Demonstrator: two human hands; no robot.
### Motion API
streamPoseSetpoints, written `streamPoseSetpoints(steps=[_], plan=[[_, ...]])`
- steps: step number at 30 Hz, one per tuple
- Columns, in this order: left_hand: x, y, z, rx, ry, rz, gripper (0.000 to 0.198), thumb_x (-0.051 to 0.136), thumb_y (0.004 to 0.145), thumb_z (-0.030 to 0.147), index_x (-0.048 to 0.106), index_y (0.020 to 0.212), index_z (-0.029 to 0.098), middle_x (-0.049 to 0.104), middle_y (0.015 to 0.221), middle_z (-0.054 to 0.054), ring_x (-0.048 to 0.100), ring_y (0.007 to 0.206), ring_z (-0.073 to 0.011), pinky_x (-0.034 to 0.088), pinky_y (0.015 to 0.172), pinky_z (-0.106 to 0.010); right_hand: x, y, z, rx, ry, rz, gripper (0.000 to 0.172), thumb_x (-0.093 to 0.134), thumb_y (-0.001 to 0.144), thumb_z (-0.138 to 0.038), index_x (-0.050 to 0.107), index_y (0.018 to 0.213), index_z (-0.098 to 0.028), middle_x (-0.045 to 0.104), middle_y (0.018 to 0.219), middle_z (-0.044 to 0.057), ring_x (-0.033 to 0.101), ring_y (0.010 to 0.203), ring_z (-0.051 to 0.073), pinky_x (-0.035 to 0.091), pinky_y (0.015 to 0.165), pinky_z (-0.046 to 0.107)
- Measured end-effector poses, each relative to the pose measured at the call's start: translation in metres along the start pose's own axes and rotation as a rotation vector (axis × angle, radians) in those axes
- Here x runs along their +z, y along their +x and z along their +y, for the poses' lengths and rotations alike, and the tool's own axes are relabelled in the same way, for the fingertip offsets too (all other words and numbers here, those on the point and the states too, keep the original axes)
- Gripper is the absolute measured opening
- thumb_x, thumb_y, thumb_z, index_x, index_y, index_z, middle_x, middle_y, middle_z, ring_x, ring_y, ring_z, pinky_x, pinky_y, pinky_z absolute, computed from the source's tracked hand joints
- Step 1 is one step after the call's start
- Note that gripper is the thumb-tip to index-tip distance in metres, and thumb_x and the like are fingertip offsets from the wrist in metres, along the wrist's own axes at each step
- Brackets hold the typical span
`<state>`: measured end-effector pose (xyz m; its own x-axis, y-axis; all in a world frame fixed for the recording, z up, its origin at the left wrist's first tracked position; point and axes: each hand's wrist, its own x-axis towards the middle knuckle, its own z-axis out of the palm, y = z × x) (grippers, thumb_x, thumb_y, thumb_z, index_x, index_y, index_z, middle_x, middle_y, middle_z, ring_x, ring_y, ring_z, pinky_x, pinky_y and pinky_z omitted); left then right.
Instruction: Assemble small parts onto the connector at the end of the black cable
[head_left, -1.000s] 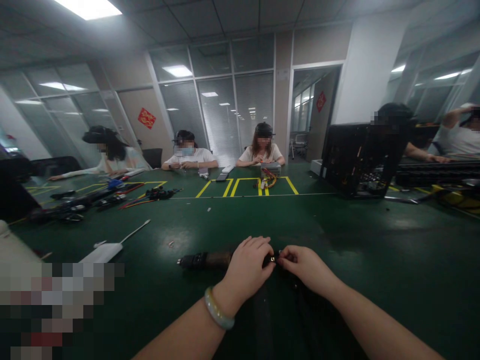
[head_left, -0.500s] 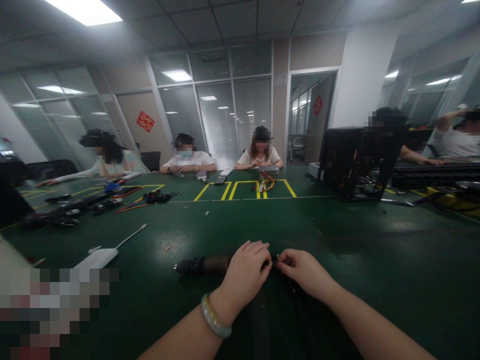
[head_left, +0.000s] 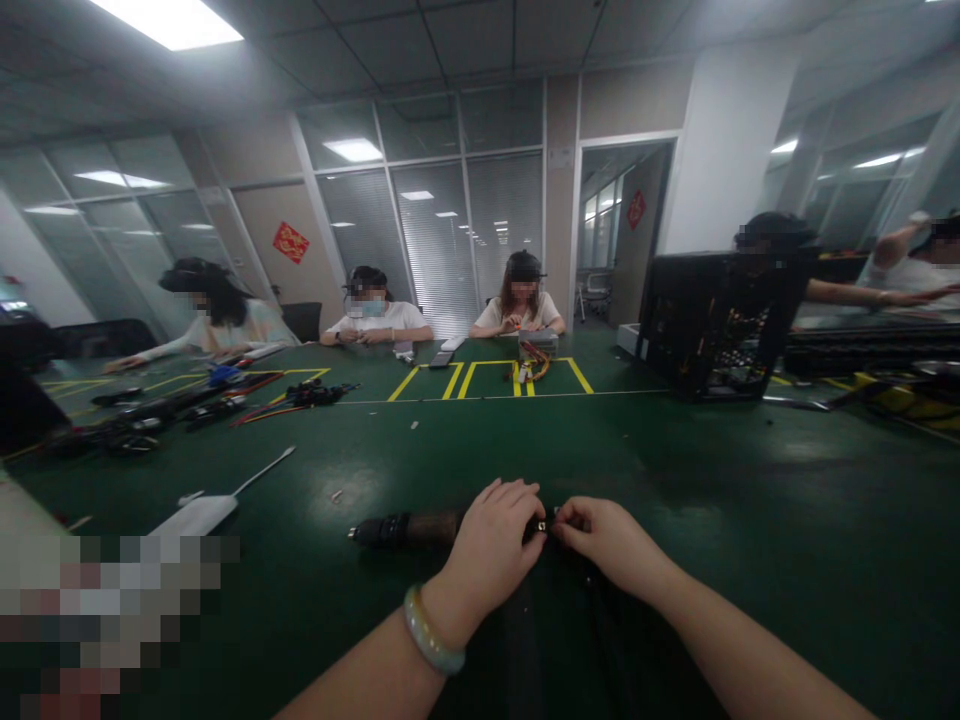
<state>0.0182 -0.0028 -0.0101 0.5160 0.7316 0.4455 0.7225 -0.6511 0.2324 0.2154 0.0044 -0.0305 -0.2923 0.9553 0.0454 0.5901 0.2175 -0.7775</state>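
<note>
A dark cylindrical tool point(head_left: 427, 531) lies across the green table in front of me, with a ringed, chuck-like collar and a metal tip pointing left. Around its right end is my left hand point(head_left: 491, 540), closed over the body, and a small shiny metal part point(head_left: 541, 526) shows by the thumb and forefinger. Just to the right, my right hand point(head_left: 592, 530) is closed in a pinch, its fingertips close to that metal part. What it pinches is mostly hidden; only a small pale bit shows above the fingers. A dark cord-like strip runs below this hand, hard to make out.
A white power strip-like object point(head_left: 196, 516) with a thin rod lies at the left. Black parts and cables point(head_left: 217, 405) are heaped behind it. Across the green table point(head_left: 675, 450) stand a black computer case point(head_left: 694, 325) and a grey power supply point(head_left: 538, 345). Several people sit around.
My hands stay almost in place; the shiny metal part by my left fingers now faces me more plainly. A co-worker's arm at the far right has shifted.
</note>
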Motion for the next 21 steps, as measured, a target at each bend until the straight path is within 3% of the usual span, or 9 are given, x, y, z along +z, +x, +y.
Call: streamPoseSetpoints(steps=[9,15,21], plan=[[0.0003,-0.0008,-0.0018,0.017,-0.015,-0.013,0.011,0.062,0.081,0.016,0.059,0.090,0.022,0.062,0.119,-0.002,0.053,0.117,-0.0202,0.033,0.108,-0.044,-0.0021,-0.0013,-0.0040,0.007,0.012,-0.008,0.015,0.058,0.085,-0.032,0.066,0.084,-0.020,0.070,0.077,0.000,0.063,0.069,0.016,0.040,0.059,0.023],[-0.0005,-0.0007,-0.0015,-0.012,-0.017,0.007,0.014,0.065,0.081,0.028,0.059,0.092,0.021,0.064,0.111,-0.004,0.057,0.109,-0.0228,0.035,0.106,-0.047,-0.0037,-0.0016,-0.0059,0.022,0.001,-0.013,0.014,0.058,0.084,-0.030,0.067,0.084,-0.020,0.070,0.078,0.000,0.063,0.069,0.016,0.039,0.059,0.023],[-0.0020,0.0005,0.0001,0.020,-0.017,-0.033,0.013,0.060,0.082,0.015,0.058,0.091,0.024,0.064,0.110,0.002,0.057,0.108,-0.0171,0.033,0.107,-0.042,-0.0020,-0.0002,-0.0034,0.014,-0.010,-0.007,0.015,0.058,0.084,-0.031,0.067,0.084,-0.020,0.069,0.075,0.000,0.062,0.066,0.016,0.038,0.057,0.023]])
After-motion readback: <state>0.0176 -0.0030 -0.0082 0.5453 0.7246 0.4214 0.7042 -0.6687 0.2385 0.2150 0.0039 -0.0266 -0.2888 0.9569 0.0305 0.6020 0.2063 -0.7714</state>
